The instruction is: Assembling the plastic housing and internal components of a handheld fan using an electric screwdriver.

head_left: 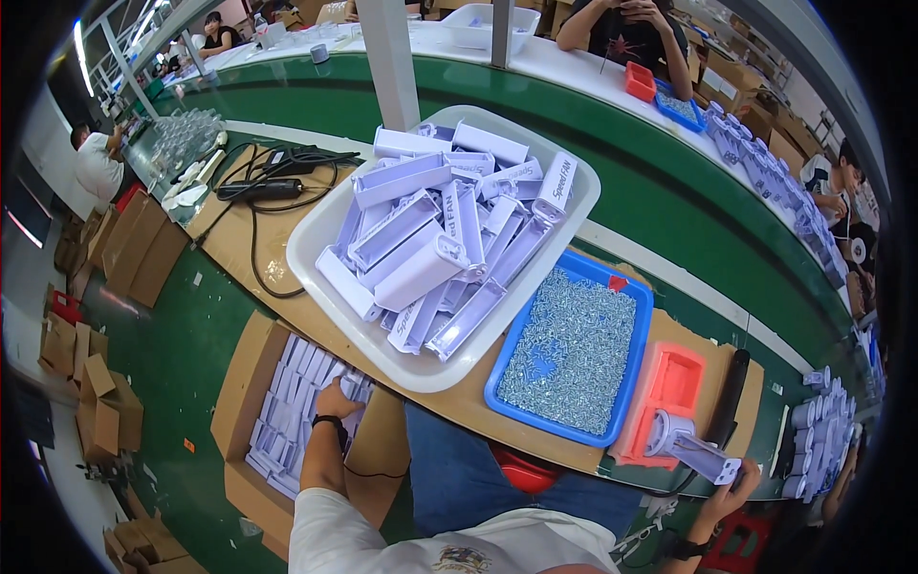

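Note:
My left hand [337, 400] reaches down into a cardboard box [247, 383] packed with rows of pale lavender plastic pieces [287, 411]. Its thumb stands apart from the fingers, and the fingertips are partly lost among the pieces. At the right, my right hand [734, 492] grips the end of a pale lavender plastic fan handle [706, 457]. The ring-shaped end of that part lies over a red moulded fixture [626, 430]. Beside the fixture is a blue tray [495, 387] full of small silvery screws [574, 344].
A large white tub [421, 379] heaped with lavender handle covers [411, 268] stands mid-bench. Cables and a black power tool [273, 189] lie left of it; another black tool [729, 397] lies right of the fixture. A grey post [390, 67] rises behind the tub. Other people sit along the green conveyor.

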